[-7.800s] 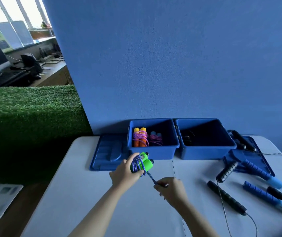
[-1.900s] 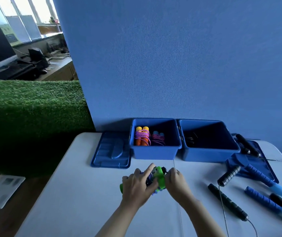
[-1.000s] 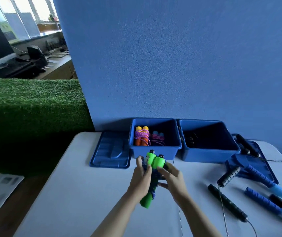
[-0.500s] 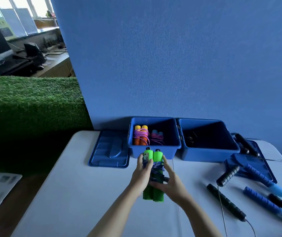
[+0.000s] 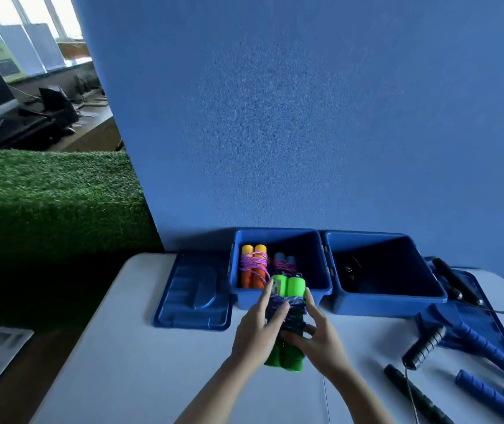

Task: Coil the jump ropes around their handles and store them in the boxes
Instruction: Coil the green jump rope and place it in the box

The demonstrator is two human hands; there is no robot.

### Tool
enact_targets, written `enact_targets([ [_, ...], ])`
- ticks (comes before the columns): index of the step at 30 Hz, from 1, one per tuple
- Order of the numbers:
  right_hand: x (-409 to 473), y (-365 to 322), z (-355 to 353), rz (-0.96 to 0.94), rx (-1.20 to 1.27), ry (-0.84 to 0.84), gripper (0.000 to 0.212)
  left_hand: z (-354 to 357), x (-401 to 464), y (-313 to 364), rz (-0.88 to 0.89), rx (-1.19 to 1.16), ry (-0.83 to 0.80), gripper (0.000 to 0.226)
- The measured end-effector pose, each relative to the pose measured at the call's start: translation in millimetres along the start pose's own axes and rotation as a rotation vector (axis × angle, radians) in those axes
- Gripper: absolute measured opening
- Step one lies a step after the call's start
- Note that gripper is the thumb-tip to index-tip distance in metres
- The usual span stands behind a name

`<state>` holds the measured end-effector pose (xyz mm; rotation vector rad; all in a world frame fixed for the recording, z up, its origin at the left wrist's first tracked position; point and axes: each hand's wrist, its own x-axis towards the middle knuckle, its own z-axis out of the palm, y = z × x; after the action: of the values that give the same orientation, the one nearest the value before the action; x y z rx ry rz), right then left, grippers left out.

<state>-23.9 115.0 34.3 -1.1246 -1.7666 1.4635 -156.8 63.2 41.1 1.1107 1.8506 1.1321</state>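
**Green jump rope held in both hands just in front of the left box**

You are holding the green jump rope (image 5: 287,319) between both hands above the white counter (image 5: 140,362), its two handles side by side and pointing away from you, with the dark blue-purple cord wound around their middle. Your left hand (image 5: 258,328) is gripping the bundle from the left, fingers curled over the cord and the index finger reaching up along the handle. Your right hand (image 5: 318,335) is gripping it from the right, thumb and fingers wrapped around the coil. The top ends of the green handles are overlapping the front rim of the left box (image 5: 315,267).

Inside that box, an orange-handled rope (image 5: 253,266) wrapped in purple cord is lying at the left, and a blue-handled rope (image 5: 284,263) with pink cord is lying just beside it. The right box (image 5: 391,298) is touching the left one; something dark is lying in it, too dim to make out. A blue lid (image 5: 192,292) is lying flat left of the boxes, and a second lid (image 5: 477,310) is lying at the right.

Well apart to your right, uncoiled ropes with black handles (image 5: 412,393) and blue handles (image 5: 489,396) are lying loose on the counter.
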Motion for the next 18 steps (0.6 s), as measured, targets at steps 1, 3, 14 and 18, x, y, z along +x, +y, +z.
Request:
enact_targets([
  [1,9.7,-0.4,-2.8,-0.005,-0.012,0.021,0.092,-0.9,8.5,-1.4,0.029,0.055,-0.003,0.059],
  [3,31.3,-3.8,-8.6,-0.018,-0.062,0.040,0.090,-3.6,28.5,-3.0,0.066,0.053,-0.024,0.059],
  [14,156.3,1.5,-26.8,0.167,-0.108,0.037,0.041,-36.0,128.8,-50.9,0.255,0.712,0.242,0.056],
  [18,175.7,6.6,-14.6,0.242,-0.351,-0.101,0.094,-27.0,135.3,-73.3,0.237,0.631,0.275,0.059],
])
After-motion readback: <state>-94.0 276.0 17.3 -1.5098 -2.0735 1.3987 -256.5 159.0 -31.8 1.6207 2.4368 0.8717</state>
